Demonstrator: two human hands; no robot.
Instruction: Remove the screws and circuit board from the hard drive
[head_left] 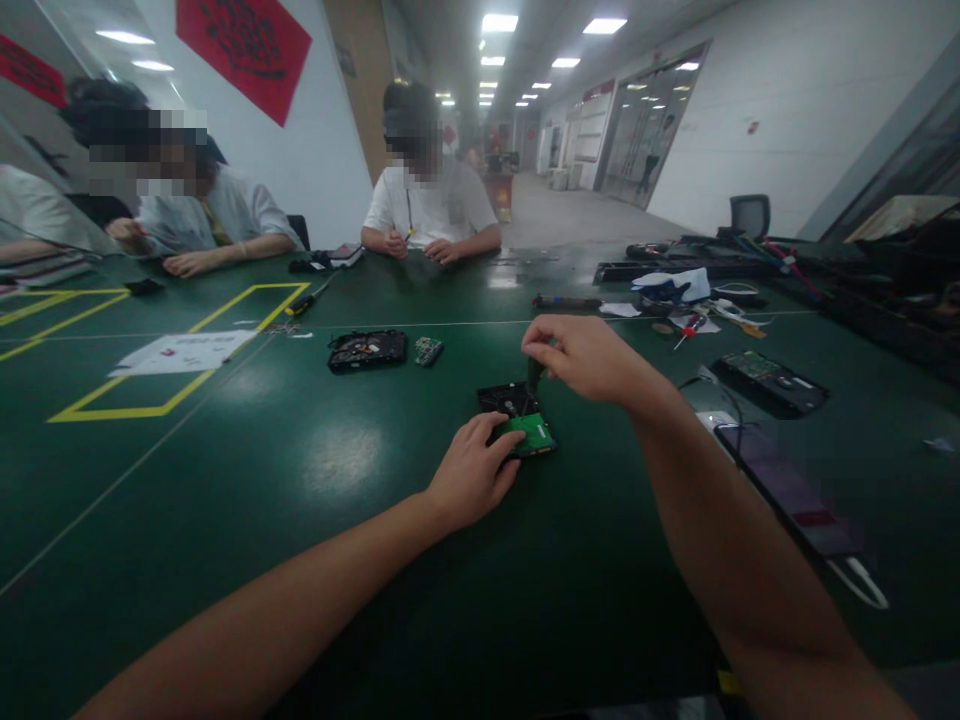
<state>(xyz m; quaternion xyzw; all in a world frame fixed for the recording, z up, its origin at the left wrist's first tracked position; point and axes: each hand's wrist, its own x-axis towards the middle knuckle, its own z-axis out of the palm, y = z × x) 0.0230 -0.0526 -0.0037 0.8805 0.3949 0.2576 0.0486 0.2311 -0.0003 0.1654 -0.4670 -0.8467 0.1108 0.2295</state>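
A hard drive [491, 396] with a black casing and a green circuit board [536, 432] on its near half lies on the table in front of me. My left hand [476, 465] grips its left and near side, thumb and fingers resting on the board. Above the drive, my right hand [581, 355] pinches the handle of a dark screwdriver [534, 376] from the top. The screwdriver stands nearly upright, its shaft reaching down to the drive by the board's far edge. The exact spot its tip touches is too small to make out.
Left of the drive lie an opened black device [367, 350] and a small circuit board [428, 350]. On the right are a phone [787, 485] with a cable, another black device [769, 382] and a red screwdriver [690, 330]. Two co-workers sit across the green table [337, 620].
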